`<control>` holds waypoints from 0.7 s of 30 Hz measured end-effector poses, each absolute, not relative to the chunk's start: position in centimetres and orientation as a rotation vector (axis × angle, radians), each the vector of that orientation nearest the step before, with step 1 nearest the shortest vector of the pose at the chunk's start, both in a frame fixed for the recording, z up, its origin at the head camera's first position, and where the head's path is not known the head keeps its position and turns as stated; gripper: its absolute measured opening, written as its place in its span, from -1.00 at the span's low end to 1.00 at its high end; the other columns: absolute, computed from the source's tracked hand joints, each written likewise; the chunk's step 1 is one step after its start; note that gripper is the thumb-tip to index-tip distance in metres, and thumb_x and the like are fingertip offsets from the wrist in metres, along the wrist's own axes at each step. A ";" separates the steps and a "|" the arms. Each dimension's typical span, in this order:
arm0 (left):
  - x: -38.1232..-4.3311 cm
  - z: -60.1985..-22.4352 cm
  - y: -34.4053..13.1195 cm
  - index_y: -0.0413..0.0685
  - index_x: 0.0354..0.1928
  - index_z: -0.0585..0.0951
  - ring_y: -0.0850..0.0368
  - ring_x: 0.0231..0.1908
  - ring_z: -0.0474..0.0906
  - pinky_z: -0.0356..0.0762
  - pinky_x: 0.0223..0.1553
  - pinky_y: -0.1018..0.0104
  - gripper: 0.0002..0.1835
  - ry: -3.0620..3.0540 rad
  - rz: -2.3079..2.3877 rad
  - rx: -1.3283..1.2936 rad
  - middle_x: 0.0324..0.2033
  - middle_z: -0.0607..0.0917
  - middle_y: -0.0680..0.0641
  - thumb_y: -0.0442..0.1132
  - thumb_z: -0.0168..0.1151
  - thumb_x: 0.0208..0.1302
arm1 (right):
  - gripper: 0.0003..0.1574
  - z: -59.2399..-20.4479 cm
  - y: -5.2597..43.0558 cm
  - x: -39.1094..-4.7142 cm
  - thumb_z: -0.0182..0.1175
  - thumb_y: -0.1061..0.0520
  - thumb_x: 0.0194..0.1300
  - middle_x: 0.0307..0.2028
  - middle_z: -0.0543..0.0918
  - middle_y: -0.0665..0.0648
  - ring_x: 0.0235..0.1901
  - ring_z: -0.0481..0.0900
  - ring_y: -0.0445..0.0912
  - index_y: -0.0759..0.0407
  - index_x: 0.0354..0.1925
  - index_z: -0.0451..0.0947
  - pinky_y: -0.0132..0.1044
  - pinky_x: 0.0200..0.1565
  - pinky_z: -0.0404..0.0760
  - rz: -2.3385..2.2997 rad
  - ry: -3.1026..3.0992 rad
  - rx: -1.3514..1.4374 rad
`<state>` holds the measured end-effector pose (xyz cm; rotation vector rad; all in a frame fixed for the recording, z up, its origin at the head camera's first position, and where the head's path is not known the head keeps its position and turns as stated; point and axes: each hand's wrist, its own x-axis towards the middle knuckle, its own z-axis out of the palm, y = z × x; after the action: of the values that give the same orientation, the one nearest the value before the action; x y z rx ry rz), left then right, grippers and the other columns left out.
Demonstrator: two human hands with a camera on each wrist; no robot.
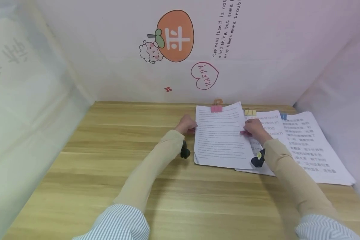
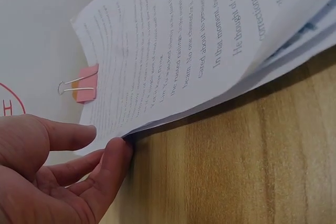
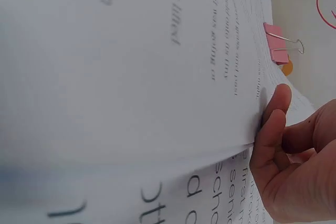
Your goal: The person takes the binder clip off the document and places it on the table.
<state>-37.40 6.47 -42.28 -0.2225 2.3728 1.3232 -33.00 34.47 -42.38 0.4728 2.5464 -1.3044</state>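
Observation:
A stack of printed paper (image 1: 222, 140) with a pink binder clip (image 1: 216, 109) at its top lies toward the back of the wooden table, partly over a second stack. My left hand (image 1: 186, 124) holds its left edge; in the left wrist view the fingertips touch that edge, with the thumb above. At the opposite edge, my right hand (image 1: 255, 128) grips the same stack with curled fingers. In the right wrist view, the stack's near part is lifted a little off the large-print sheets below. Fingertips under the paper are partly hidden.
The second stack (image 1: 270, 125) bears a yellow binder clip (image 1: 250, 113). Farther right lies a stack with large characters (image 1: 318, 150) and a blue clip (image 1: 283, 116). An orange object (image 1: 218, 101) shows behind the pink clip. White printed sheeting (image 1: 123, 80) encloses the table (image 1: 114, 160).

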 end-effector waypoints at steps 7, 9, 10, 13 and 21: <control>-36.9 -42.3 5.8 -0.37 -0.21 0.60 0.13 -0.57 0.52 0.55 -0.59 0.45 -0.85 2.275 1.474 -0.234 -0.31 0.67 -0.20 -0.45 0.15 0.20 | -0.26 -42.5 33.8 -32.1 -0.14 0.26 0.30 0.22 0.31 0.45 -0.55 0.52 -0.38 0.40 0.41 -0.03 -0.52 -0.34 0.59 -1.430 2.501 0.547; -37.1 -42.4 5.6 -0.36 -0.21 0.60 0.14 -0.59 0.50 0.54 -0.60 0.47 -0.86 2.250 1.500 -0.259 -0.36 0.65 -0.18 -0.45 0.16 0.20 | -0.26 -42.5 33.6 -31.8 -0.13 0.27 0.31 0.23 0.29 0.45 -0.55 0.53 -0.39 0.40 0.41 -0.04 -0.52 -0.33 0.60 -1.465 2.487 0.549; -37.2 -42.5 5.6 -0.36 -0.22 0.59 0.15 -0.61 0.49 0.52 -0.61 0.48 -0.87 2.241 1.507 -0.275 -0.39 0.63 -0.16 -0.45 0.16 0.20 | -0.26 -42.4 33.5 -31.6 -0.13 0.26 0.31 0.22 0.30 0.45 -0.55 0.53 -0.39 0.39 0.41 -0.04 -0.53 -0.33 0.60 -1.470 2.482 0.551; -37.5 -42.6 5.5 -0.34 -0.27 0.58 0.18 -0.66 0.45 0.47 -0.65 0.51 -0.91 2.229 1.512 -0.318 -0.47 0.55 -0.12 -0.48 0.16 0.18 | -0.27 -42.3 33.0 -31.3 -0.13 0.27 0.33 0.21 0.31 0.45 -0.55 0.53 -0.38 0.39 0.41 -0.04 -0.52 -0.34 0.60 -1.504 2.460 0.545; -37.2 -42.4 4.5 -0.25 -0.48 0.41 0.17 -0.62 0.46 0.48 -0.67 0.55 -0.85 2.186 1.634 -0.378 -0.41 0.47 -0.14 -0.59 0.06 0.13 | -0.34 -42.2 31.6 -31.0 -0.11 0.26 0.36 0.00 0.41 0.28 -0.50 0.57 -0.33 0.36 0.39 0.05 -0.48 -0.35 0.60 -1.497 2.419 0.518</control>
<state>-37.16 4.54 -42.40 -0.3780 2.1858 1.6340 -30.99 31.62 -42.24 0.5182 2.4187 -1.4972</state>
